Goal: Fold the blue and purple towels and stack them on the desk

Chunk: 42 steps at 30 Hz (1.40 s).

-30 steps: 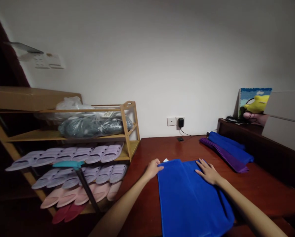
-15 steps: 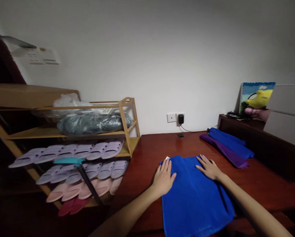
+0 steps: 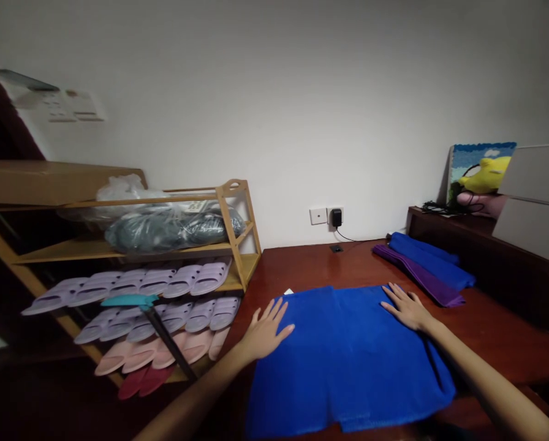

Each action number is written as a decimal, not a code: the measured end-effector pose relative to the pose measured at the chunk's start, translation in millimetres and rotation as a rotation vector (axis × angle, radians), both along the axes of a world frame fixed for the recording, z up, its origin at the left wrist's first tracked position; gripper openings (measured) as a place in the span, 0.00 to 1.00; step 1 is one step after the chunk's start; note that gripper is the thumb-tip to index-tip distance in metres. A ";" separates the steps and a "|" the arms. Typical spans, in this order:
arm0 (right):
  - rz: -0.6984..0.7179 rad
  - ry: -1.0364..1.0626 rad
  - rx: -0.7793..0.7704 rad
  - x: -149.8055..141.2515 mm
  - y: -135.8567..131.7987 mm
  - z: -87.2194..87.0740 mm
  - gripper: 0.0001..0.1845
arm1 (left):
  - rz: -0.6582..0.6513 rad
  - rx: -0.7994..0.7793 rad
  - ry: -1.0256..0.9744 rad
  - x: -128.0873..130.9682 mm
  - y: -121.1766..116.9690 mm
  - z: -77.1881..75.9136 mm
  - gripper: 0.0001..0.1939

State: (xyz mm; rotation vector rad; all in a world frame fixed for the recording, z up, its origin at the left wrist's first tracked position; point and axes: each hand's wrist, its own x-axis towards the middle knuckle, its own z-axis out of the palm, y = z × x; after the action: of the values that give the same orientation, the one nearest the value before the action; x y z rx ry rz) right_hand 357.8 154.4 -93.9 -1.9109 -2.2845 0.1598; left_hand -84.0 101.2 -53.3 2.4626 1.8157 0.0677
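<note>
Blue cloth (image 3: 352,361) lay spread at the near edge of the desk (image 3: 297,263), extending toward me; my left hand (image 3: 264,334) and right hand (image 3: 411,311), open-fingered, rested at its far corners, gripping nothing.

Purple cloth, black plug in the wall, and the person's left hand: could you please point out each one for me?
Purple cloth (image 3: 419,274): head view, middle of its long strip.
Black plug (image 3: 336,217): head view, front of its body.
Left hand (image 3: 263,335): head view, back of the hand.
</note>
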 end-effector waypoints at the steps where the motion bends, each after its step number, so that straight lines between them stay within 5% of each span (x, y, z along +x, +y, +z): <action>1: 0.001 0.005 0.002 2.0 0.5 -1.0 0.41 | -0.004 -0.007 0.007 -7.6 0.3 1.1 0.39; 25: -0.031 0.034 0.008 53.1 7.3 1.8 0.40 | 0.026 -0.040 -0.024 -106.8 0.7 8.8 0.35; 32: -0.006 0.097 -0.056 66.4 -33.8 2.3 0.39 | 0.101 0.027 -0.048 -100.4 -7.2 14.2 0.32; 42: -0.055 0.050 -0.083 109.3 -88.4 9.1 0.38 | 0.096 0.021 -0.030 -85.3 9.3 -7.3 0.34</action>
State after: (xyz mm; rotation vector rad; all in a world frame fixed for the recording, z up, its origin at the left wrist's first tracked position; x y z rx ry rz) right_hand 467.1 66.1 -84.8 -1.9841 -2.2237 0.2961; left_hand -169.3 110.5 -60.6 2.3728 1.9301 0.1292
